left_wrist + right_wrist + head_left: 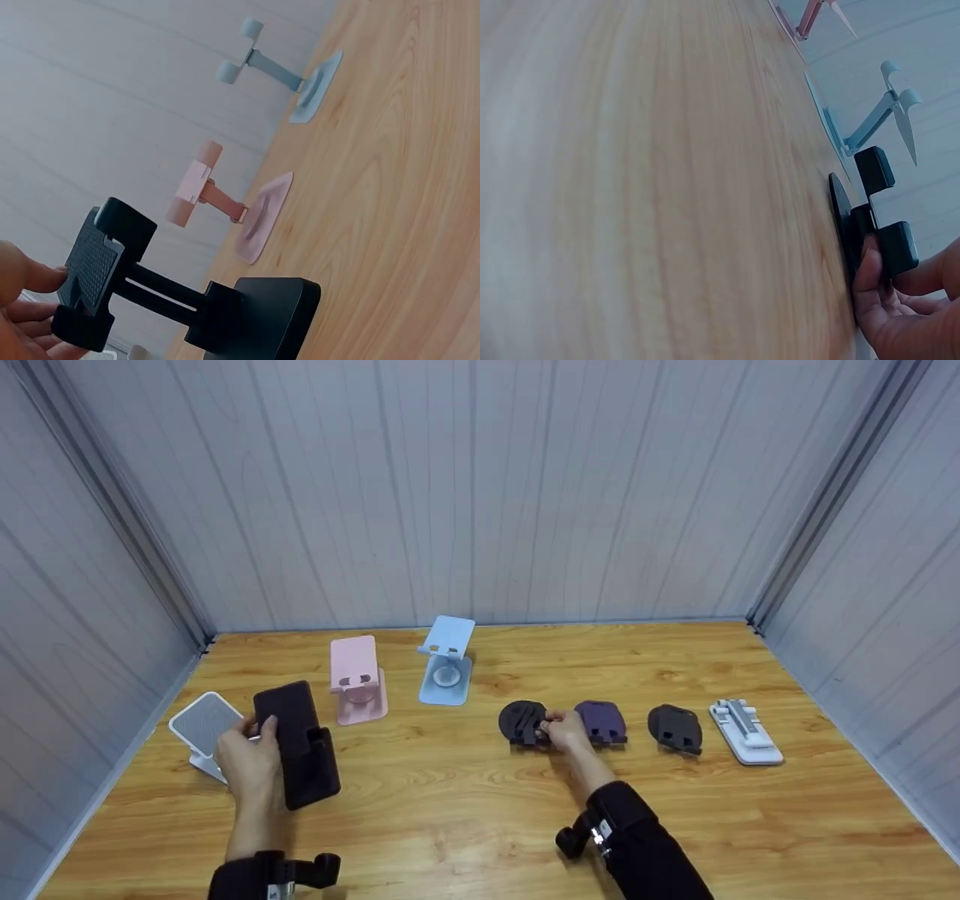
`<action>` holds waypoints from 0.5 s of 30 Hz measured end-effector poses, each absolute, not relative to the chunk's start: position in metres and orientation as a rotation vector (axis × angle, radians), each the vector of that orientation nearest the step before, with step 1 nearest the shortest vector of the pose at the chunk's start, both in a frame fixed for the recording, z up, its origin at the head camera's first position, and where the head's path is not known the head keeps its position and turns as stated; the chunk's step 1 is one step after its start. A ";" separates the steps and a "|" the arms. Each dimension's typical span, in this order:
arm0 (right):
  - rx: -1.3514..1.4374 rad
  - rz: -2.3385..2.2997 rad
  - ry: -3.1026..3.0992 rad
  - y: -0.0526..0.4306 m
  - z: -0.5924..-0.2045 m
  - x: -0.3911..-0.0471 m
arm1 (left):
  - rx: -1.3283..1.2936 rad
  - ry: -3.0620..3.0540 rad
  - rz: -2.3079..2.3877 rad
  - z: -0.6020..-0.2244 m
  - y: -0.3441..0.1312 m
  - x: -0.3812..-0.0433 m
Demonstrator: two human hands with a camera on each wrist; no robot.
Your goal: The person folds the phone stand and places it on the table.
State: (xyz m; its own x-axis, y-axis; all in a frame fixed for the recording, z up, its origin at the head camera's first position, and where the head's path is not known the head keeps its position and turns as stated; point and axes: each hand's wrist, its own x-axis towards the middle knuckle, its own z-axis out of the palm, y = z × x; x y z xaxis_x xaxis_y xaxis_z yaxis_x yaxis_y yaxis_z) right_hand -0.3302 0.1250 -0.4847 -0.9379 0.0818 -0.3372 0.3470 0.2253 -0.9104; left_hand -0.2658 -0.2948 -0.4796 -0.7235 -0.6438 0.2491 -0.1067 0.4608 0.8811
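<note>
My left hand (247, 757) grips the upper plate of a black phone stand (311, 765), thumb on one face. In the left wrist view, the stand's slotted arm and thick base (262, 315) extend right from the fingers. A white phone stand with a grey pad (206, 724) stands just left of this hand, partly covered by it. My right hand (568, 733) pinches the edge of a black round-based phone stand (519, 721) low over the table. Its two lip hooks show beside the fingers in the right wrist view. A purple folded phone stand (602, 721) lies just right of that hand.
A pink phone stand (354, 664) and a light blue one (448, 637) stand unfolded toward the back of the wooden table (450, 810). Rightward lie a dark grey folded stand (677, 726) and a white folded one (750, 735). Panel walls (510, 495) enclose the table.
</note>
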 end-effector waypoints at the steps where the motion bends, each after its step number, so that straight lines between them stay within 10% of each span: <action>1: 0.409 -1.789 2.277 0.125 -0.485 -0.330 | 0.623 -2.134 -1.261 -0.470 -0.290 -0.259; 15: 0.344 -1.650 2.479 0.126 -0.484 -0.319 | 0.531 -2.008 -1.679 -0.424 -0.252 -0.235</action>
